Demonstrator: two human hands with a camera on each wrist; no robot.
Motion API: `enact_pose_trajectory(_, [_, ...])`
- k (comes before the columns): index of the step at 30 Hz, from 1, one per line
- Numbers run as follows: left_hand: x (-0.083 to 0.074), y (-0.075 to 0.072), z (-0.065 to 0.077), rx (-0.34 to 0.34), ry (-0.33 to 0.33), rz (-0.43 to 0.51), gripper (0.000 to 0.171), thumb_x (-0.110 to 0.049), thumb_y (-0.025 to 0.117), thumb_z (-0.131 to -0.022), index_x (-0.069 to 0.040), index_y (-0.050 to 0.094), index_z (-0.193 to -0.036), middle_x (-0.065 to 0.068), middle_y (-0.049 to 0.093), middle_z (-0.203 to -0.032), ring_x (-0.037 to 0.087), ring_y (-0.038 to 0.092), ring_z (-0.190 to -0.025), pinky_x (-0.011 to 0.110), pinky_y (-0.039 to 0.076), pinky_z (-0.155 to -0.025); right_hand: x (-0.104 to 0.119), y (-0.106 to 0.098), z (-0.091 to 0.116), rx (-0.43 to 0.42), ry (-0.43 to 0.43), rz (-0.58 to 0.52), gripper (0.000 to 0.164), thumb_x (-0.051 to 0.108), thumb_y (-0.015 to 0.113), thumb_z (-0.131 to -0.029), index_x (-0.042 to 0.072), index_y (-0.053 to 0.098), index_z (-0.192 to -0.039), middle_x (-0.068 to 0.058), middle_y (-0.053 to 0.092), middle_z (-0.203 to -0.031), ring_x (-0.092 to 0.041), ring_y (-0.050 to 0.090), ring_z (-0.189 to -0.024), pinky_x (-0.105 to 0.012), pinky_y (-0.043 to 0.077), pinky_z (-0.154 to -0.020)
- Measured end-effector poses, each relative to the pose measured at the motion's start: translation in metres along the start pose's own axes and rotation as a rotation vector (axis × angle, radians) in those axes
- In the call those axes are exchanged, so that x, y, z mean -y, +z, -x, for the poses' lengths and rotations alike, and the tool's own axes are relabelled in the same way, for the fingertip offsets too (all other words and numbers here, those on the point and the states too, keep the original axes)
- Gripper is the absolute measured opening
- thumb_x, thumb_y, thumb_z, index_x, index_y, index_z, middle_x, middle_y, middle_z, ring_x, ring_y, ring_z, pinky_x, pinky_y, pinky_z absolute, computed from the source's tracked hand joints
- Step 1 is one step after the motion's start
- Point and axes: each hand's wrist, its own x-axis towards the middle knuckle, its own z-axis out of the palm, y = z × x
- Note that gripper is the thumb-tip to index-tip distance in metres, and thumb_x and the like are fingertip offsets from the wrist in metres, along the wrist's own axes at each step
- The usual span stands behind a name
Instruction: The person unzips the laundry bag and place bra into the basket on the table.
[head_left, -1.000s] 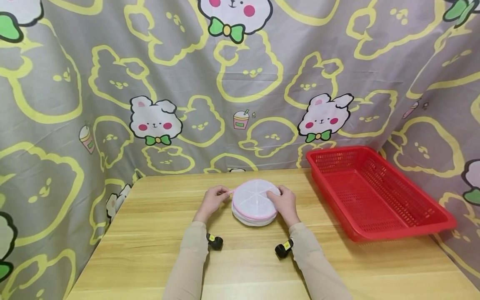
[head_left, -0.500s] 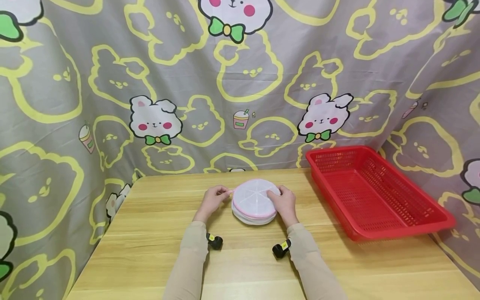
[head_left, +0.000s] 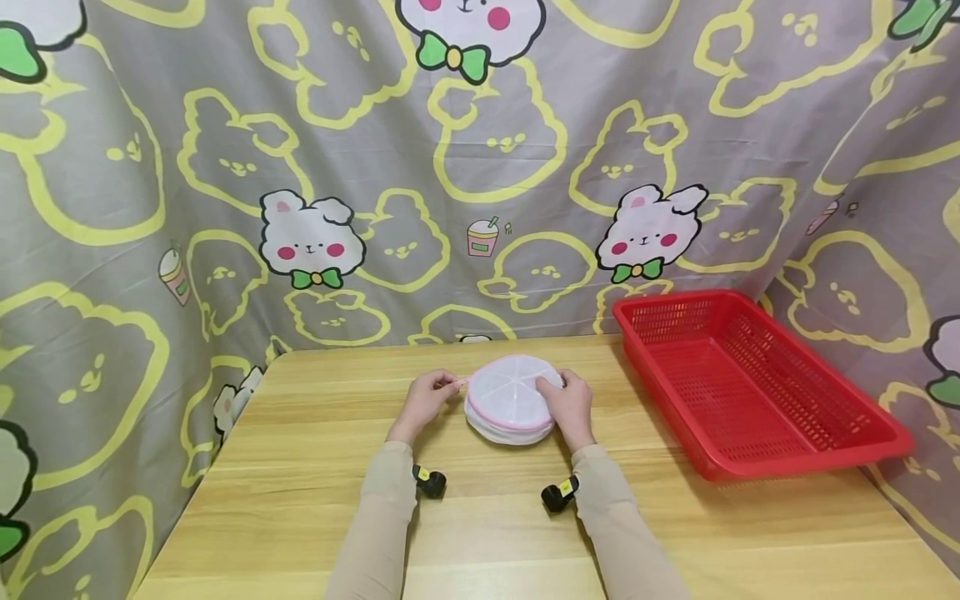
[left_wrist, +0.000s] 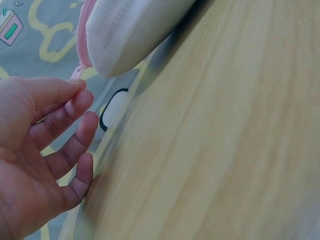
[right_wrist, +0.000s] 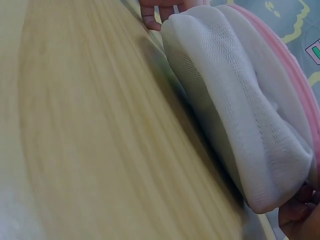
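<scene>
A round white mesh laundry bag (head_left: 513,400) with a pink zipper edge sits over the middle of the table, its flat top facing up. At its left edge, my left hand (head_left: 429,400) pinches a thin pink tab (left_wrist: 78,73) between thumb and forefinger; the other fingers are spread loosely below. My right hand (head_left: 568,404) grips the bag's right side, thumb on the top face and fingers tucked beneath the rim, partly hidden. In the right wrist view the soft mesh side (right_wrist: 235,100) of the bag bulges and folds close over the wood.
A red perforated plastic basket (head_left: 750,400) stands at the right of the wooden table (head_left: 300,500). A grey curtain (head_left: 420,167) with cartoon rabbits hangs behind and at both sides. Each wrist wears a small black camera (head_left: 431,483).
The bag has shifted very slightly away from the person, its near side rising a little. The right forearm has moved slightly inward; both hands keep their hold.
</scene>
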Motion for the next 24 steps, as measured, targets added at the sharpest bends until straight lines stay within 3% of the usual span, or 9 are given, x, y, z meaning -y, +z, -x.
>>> enact_pose_trajectory(24, [-0.0016, -0.0016, 0.0025, 0.004, 0.018, 0.007, 0.009, -0.012, 0.064, -0.093, -0.004, 0.069, -0.094, 0.015, 0.069, -0.09, 0.024, 0.063, -0.082, 0.026, 0.048, -0.068, 0.0061, 0.002, 0.0032, -0.056, 0.044, -0.033, 0.042, 0.027, 0.071, -0.079, -0.004, 0.067, -0.107, -0.025, 0.068, -0.11, -0.037, 0.061, -0.104, -0.046, 0.048, -0.093])
